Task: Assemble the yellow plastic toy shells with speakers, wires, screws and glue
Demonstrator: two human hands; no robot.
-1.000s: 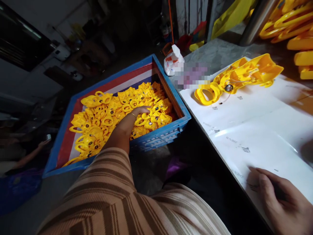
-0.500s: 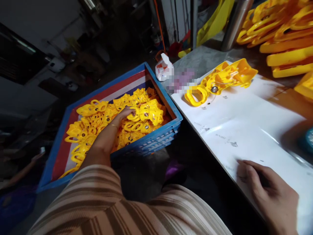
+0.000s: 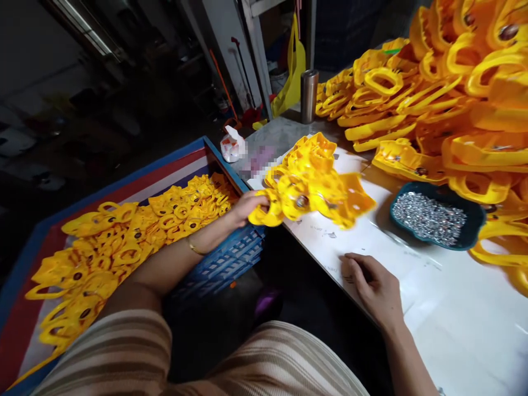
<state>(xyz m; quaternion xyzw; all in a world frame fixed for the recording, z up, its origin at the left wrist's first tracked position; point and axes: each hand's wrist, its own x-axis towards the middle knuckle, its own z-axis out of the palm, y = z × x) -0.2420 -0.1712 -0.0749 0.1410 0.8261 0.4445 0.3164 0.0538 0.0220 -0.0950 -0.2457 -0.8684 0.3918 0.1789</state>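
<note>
My left hand (image 3: 249,209) grips a yellow plastic part (image 3: 325,197) by its ring-shaped handle and holds it over the near left side of the white-covered table. This part has a round metallic disc near the handle and a flared far end. Behind it, partly hidden, another yellow part (image 3: 309,153) lies on the white sheet. My right hand (image 3: 375,286) rests on the sheet near the table's edge, fingers curled in; whatever they hold, if anything, is hidden. A dark teal bowl (image 3: 478,220) of small silvery metal pieces (image 3: 429,216) stands beyond it.
A blue crate (image 3: 225,269) with many similar yellow parts (image 3: 124,236) stands left of the table. Yellow shells (image 3: 412,104) are heaped at the table's back right. A metal flask (image 3: 308,96) and a white plastic bag (image 3: 233,146) stand at the far end.
My left hand has lifted a yellow part out of the crate and carried it right, over the table. The view has turned right, bringing the bowl and more of the heap in.
</note>
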